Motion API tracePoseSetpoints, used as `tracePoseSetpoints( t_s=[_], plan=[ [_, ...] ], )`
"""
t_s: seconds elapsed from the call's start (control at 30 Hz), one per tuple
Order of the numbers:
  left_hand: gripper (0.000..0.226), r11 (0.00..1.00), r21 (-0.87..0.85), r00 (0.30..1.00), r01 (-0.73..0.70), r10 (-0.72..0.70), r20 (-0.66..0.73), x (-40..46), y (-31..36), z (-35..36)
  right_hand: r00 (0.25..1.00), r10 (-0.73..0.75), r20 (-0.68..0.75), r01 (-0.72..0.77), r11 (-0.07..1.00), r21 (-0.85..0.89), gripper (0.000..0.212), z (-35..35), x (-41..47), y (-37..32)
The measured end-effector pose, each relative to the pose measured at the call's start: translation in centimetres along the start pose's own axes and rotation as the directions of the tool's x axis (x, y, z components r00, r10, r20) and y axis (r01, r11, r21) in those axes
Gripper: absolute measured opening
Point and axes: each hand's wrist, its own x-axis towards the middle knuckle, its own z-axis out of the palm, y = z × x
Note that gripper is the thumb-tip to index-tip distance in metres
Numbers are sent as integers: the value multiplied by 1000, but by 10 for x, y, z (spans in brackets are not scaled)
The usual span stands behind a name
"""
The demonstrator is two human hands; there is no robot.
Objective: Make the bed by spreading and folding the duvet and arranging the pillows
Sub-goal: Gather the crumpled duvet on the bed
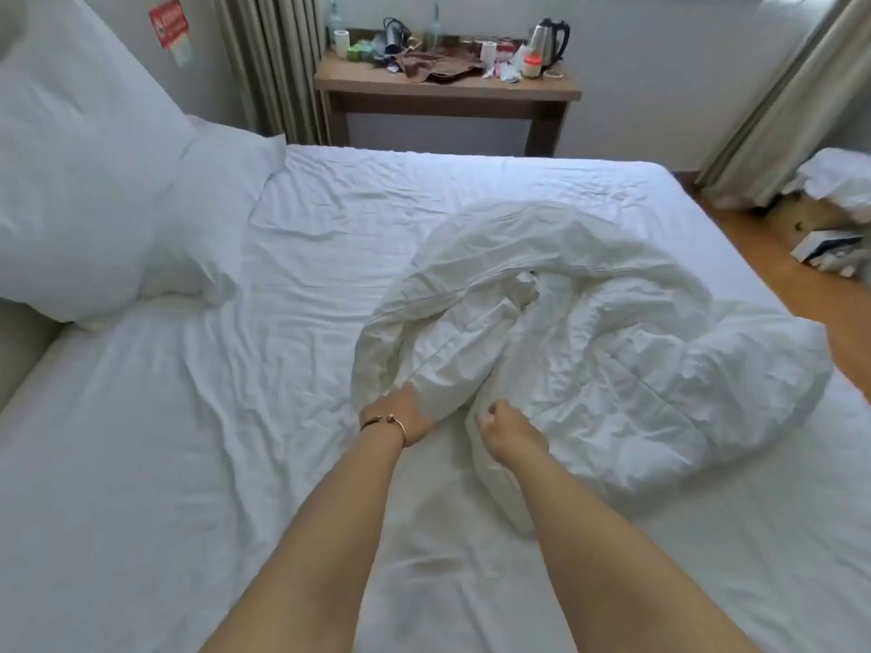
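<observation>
Head view: the duvet (589,351) lies bunched in a heap on the right half of the bed, well apart from the pillows (85,181) stacked at the headboard end. Step in hand: locating an edge to spread from. The left hand (405,414) presses flat, fingers extended, against the near fold; the right hand (509,428) is closed on a pinch of duvet fabric, though the contact is partly hidden. Next move, by judgement: secure a corner in each hand, then lift and draw apart. The fitted sheet (188,440) is creased. A cluttered side table (447,87) with a kettle (549,40) stands beyond the bed, between the curtains (268,63).
</observation>
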Motion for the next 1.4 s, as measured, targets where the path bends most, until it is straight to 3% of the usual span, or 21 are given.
tracePoseSetpoints(
  t_s=[0.13,0.3,0.5,0.63,0.77,0.93,1.03,1.2,1.33,1.4],
  plan=[
    [63,988,-86,990,-132,126,-65,52,27,-25,985,66,-159,-63,998,27,46,-26,39,-14],
    [73,947,81,943,-311,318,-99,109,58,-16,946,197,-258,-123,953,278,64,-39,104,-11],
    [105,980,-45,981,-193,191,-42,163,65,0,952,218,-216,-144,938,315,95,-43,157,15],
    [97,944,-190,963,-269,261,-70,174,64,17,963,135,-232,-53,943,328,110,-39,165,26],
    [93,846,-437,949,-307,304,-79,144,53,25,978,82,-189,22,871,491,119,-42,153,24],
    [83,812,-429,918,-395,362,-160,69,-2,16,984,-2,-179,100,835,541,126,-44,103,14],
    [90,826,-328,887,-458,402,-226,17,-50,2,966,-166,-199,242,853,463,129,-47,64,8],
    [89,911,-105,894,-399,362,-265,-81,-144,-15,902,-421,-91,431,874,225,133,-42,23,7],
    [85,910,93,893,-403,414,-178,-140,-172,-8,847,-521,110,508,852,124,130,-24,-3,-13],
    [90,875,175,878,-451,470,-89,-151,-175,4,859,-501,105,505,863,-10,124,-8,-15,-26]
  ],
)
